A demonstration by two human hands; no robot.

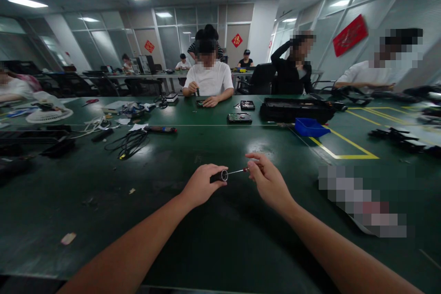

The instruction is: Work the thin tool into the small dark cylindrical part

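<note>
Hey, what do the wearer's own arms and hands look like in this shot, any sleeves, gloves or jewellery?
Both forearms are bare as far as the bottom edge of the picture, with no sleeve in view. The left hand and the right hand wear no gloves. No watch, bracelet or ring shows on either, and no markings can be made out.

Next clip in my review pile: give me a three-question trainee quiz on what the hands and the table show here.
1. True or false: the left hand grips a black screwdriver handle.
2. Which hand pinches the far end of the thin metal shaft? A) left B) right C) neither
3. Fill in: the blue tray lies beside the corner of the ____ tape outline on the green table.

Key
1. True: the fist is closed around the handle.
2. B: the right hand holds the shaft's tip between its fingertips.
3. Yellow.
</note>
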